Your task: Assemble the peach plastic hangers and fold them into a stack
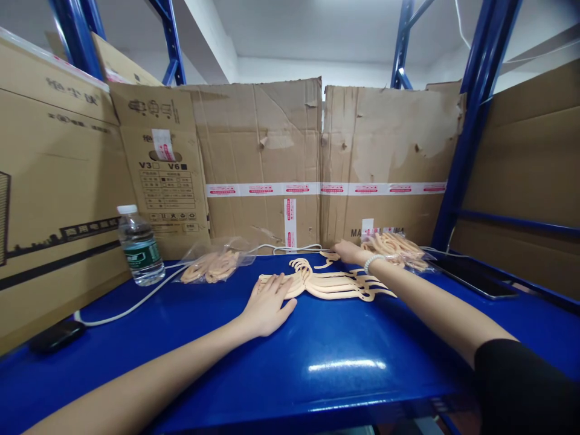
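Note:
Several pale beige, flexible-looking strips (333,284) lie side by side on the blue tabletop, with curled ends bunched near the middle and slotted ends at the right. My left hand (267,305) rests flat across their left end, fingers stretched out and thumb apart. Further back, my right hand (348,251), with a beaded bracelet on the wrist, reaches to a small loose beige strip (327,258). Its fingers look pinched together at that strip's edge, though the fingertips are small and partly hidden.
Clear plastic bags of beige strips lie at the back left (212,266) and behind my right forearm. A water bottle (141,248), a white cable (131,308) and a black device (57,336) are on the left. A phone (475,279) lies right. Cardboard panels (263,157) wall the back.

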Demonstrator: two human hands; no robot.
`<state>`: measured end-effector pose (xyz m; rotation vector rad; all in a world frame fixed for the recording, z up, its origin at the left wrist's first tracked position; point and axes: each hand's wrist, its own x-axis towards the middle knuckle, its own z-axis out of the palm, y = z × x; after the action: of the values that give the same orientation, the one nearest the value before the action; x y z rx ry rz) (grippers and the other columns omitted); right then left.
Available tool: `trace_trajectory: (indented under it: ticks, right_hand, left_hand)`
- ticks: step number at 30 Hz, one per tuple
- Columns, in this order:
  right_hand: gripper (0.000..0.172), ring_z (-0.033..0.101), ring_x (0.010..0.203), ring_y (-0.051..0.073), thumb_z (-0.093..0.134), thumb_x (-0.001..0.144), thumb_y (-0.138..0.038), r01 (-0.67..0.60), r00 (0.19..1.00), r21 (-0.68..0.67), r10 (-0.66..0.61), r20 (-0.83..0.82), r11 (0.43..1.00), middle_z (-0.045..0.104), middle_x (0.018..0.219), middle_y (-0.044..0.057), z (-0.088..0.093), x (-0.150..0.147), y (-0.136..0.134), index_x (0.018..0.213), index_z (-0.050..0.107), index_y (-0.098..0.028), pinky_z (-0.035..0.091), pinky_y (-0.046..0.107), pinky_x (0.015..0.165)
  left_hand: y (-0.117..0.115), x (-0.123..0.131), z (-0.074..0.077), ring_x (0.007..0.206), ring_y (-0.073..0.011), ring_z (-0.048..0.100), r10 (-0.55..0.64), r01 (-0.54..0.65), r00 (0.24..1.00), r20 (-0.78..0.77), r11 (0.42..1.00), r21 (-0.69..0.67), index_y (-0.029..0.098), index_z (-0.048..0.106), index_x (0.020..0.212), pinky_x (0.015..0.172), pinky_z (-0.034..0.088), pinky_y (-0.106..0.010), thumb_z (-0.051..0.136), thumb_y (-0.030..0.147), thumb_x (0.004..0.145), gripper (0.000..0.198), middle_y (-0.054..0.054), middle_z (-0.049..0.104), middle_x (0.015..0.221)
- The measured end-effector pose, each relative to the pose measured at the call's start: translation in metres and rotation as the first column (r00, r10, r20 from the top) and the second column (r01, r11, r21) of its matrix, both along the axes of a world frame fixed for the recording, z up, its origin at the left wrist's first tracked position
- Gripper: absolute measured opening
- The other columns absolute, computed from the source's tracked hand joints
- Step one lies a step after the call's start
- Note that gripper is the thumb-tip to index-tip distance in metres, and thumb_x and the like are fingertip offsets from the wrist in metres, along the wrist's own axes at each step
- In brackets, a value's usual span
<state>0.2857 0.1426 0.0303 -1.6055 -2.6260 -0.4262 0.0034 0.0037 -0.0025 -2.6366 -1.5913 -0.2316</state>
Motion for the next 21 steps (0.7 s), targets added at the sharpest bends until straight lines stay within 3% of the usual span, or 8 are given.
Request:
trace_trajectory:
  ticks: [4, 9, 14, 21]
  right_hand:
    - [0.045, 0.055, 0.110, 0.026, 0.057, 0.077, -0.006, -0.070, 0.998, 0.010, 0.070, 0.003, 0.997, 0.064, 0.114, 0.014, 0.008, -0.001, -0.012, 0.120, 0.063, -0.016, 0.042, 0.030, 0.090]
    - [0.023, 0.061, 0.100, 0.023, 0.060, 0.081, -0.019, -0.138, 0.990, -0.028, 0.138, -0.005, 0.990, 0.070, 0.101, 0.008, 0.008, -0.011, -0.026, 0.100, 0.073, -0.021, 0.044, 0.027, 0.086]
    - [0.019, 0.068, 0.081, 0.024, 0.060, 0.077, -0.011, -0.029, 0.999, -0.026, 0.028, -0.039, 0.999, 0.073, 0.085, 0.010, 0.000, -0.001, -0.026, 0.085, 0.076, -0.018, 0.048, 0.026, 0.072]
    - [0.027, 0.065, 0.096, 0.028, 0.049, 0.084, -0.009, 0.109, 0.970, 0.081, -0.088, -0.225, 0.991, 0.070, 0.101, 0.017, 0.000, 0.006, -0.032, 0.101, 0.071, -0.010, 0.048, 0.030, 0.081]
  left_hand:
    - [0.001, 0.000, -0.001, 0.141, -0.0288, 0.020, -0.001, 0.001, 1.000, -0.007, 1.000, 0.012, 0.016, 0.029, 0.146, 0.113, 0.015, -0.054, 0.030, 0.047, 0.093, 0.062, -0.013, 0.025, 0.152]
    - [0.001, 0.000, -0.002, 0.141, -0.0286, 0.021, -0.005, 0.005, 1.000, -0.004, 1.000, 0.014, 0.016, 0.029, 0.146, 0.113, 0.015, -0.054, 0.029, 0.047, 0.093, 0.062, -0.012, 0.025, 0.152]
    - [0.000, 0.000, -0.001, 0.141, -0.0290, 0.021, -0.006, 0.006, 1.000, -0.003, 1.000, 0.013, 0.016, 0.029, 0.146, 0.112, 0.015, -0.054, 0.030, 0.047, 0.092, 0.062, -0.013, 0.025, 0.152]
    - [0.001, -0.001, -0.001, 0.141, -0.0287, 0.020, -0.009, 0.009, 1.000, 0.011, 1.000, 0.011, 0.016, 0.029, 0.146, 0.113, 0.014, -0.054, 0.030, 0.047, 0.092, 0.062, -0.012, 0.025, 0.152]
